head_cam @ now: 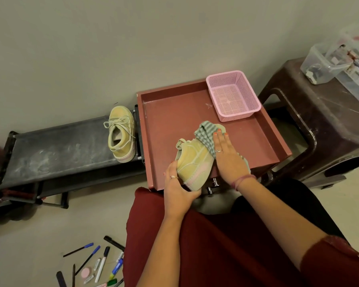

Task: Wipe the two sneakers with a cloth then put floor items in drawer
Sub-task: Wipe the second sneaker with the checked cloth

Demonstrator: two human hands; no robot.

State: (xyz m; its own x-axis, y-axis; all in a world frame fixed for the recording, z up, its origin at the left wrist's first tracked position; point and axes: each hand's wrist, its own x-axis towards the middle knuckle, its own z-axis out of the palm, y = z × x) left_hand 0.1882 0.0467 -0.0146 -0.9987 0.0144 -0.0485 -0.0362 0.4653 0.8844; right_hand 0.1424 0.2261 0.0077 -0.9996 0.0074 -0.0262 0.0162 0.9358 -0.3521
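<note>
My left hand [177, 188] grips the heel of a pale yellow sneaker [194, 162], held on its side over the front of the open reddish drawer [166, 112]. A green striped cloth [206, 134] lies over the sneaker's toe end, and my right hand [228, 157] presses flat on it with fingers stretched out. The second yellow sneaker [121, 133] stands upright on the dark low rack [60, 150] to the left of the drawer. Several pens, markers and small items [100, 264] lie scattered on the floor at the lower left.
A pink mesh basket [233, 95] sits in the drawer's far right corner. A dark brown plastic stool [323, 125] stands to the right with clear plastic containers [340, 63] on top. A plain wall runs behind; my red garment covers the lower middle.
</note>
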